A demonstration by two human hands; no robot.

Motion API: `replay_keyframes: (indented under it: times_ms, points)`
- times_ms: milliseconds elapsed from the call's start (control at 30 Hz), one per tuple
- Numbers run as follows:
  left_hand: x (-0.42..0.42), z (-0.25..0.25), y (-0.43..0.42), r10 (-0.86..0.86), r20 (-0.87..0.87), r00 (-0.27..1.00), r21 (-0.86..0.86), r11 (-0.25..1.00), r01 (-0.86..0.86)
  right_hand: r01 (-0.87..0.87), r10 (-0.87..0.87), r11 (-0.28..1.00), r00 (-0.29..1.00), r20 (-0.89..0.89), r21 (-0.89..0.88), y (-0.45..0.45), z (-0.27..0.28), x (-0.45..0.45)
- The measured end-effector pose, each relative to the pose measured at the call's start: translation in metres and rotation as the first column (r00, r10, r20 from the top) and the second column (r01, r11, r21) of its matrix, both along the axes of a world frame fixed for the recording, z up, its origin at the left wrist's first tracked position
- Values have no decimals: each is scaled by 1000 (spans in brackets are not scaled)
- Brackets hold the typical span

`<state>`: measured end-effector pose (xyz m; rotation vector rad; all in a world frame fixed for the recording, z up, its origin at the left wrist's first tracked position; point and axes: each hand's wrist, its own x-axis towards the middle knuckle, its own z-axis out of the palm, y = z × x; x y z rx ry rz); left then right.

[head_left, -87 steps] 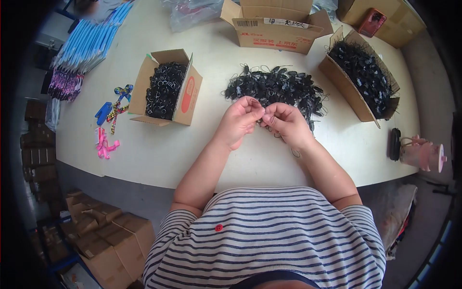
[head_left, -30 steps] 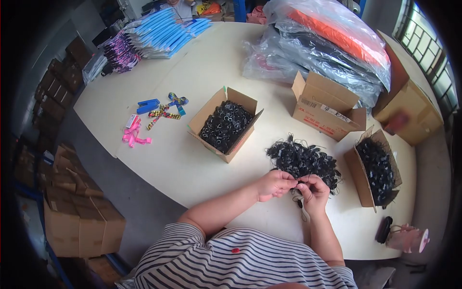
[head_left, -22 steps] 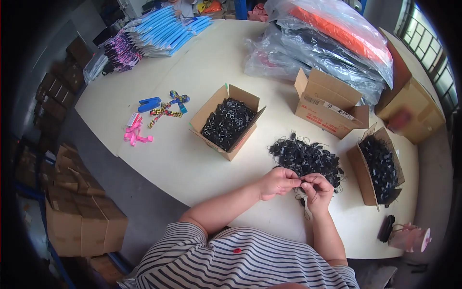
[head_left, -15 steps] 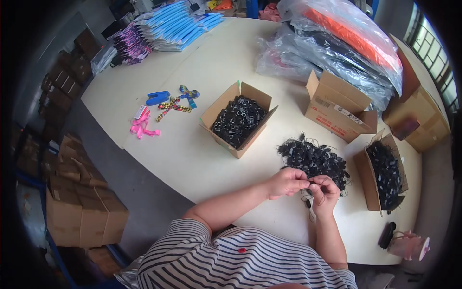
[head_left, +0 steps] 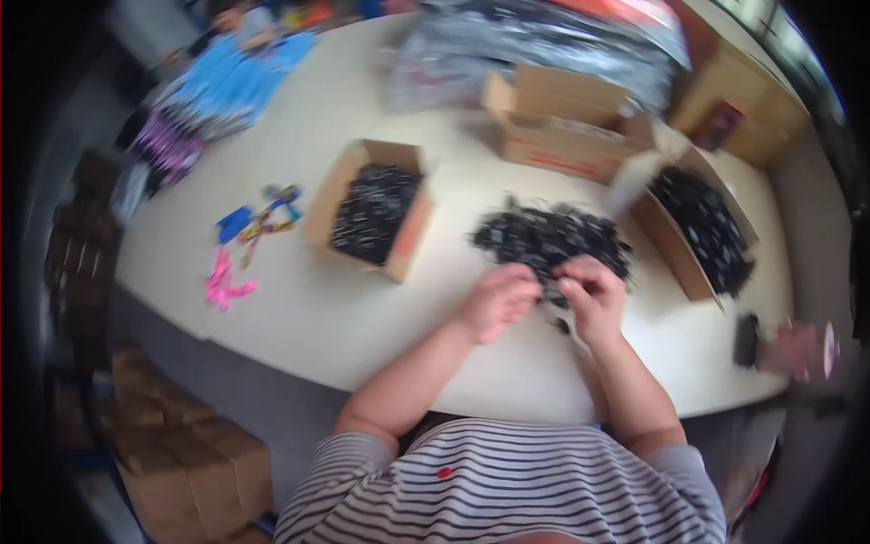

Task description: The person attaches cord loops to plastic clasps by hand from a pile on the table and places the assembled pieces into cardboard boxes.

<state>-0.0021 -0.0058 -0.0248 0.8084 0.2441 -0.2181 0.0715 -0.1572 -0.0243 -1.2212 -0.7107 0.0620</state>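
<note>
My left hand [head_left: 503,301] and my right hand [head_left: 594,297] are close together at the near edge of a pile of small black fittings with thin cord loops [head_left: 553,238]. Both are closed in a pinch, with a small gap between the fingertips. A black cord loop with a small fitting [head_left: 563,325] hangs below my right fingers. Whatever is between my left fingertips is blurred and too small to name. Left of the pile, an open carton [head_left: 405,245] holds black pieces; sharper earlier, they show metal rings.
A long carton [head_left: 675,238] of black fittings stands right of the pile, an open carton [head_left: 562,150] behind. Lanyards, including a pink one [head_left: 227,283], lie left. Blue packets [head_left: 231,82] and plastic-wrapped bundles [head_left: 535,54] sit far back. A person [head_left: 245,25] is beyond the table.
The view has turned and blurred, shifting most table items left and upward. My fingertips have parted slightly. A person now shows at the far left.
</note>
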Motion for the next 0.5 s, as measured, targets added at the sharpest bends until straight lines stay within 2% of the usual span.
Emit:
replay_keyframes:
  times_ms: [67,100,133,167,200,267,333,467,500]
  points:
    - [1,-20,10,31,42,999,-172,985,-24,50,-79,989,974,-211,-139,-9,1,4]
    - [3,-10,9,17,125,992,-240,971,14,-28,29,1000,914,-405,8,-10,0,4]
    - [5,-10,10,24,133,991,-330,944,21,-87,179,978,815,-550,190,-9,-1,6]
    - [8,-6,12,-21,169,985,-367,926,82,-138,327,932,720,-612,336,-10,1,8]
    - [8,-4,12,-30,150,988,-388,917,87,-178,486,855,603,-632,488,-10,3,10]
    - [8,-10,14,-43,175,984,-403,908,112,-212,550,821,541,-636,530,-13,3,12]
    - [7,-6,14,-21,119,993,-351,934,62,-236,622,769,488,-612,594,-12,-4,14]
    - [7,-1,13,58,25,998,-169,984,-53,-243,508,858,527,-682,452,-10,-2,12]
    - [6,-3,12,45,7,999,-57,997,-44,-271,497,866,556,-667,420,-10,0,11]
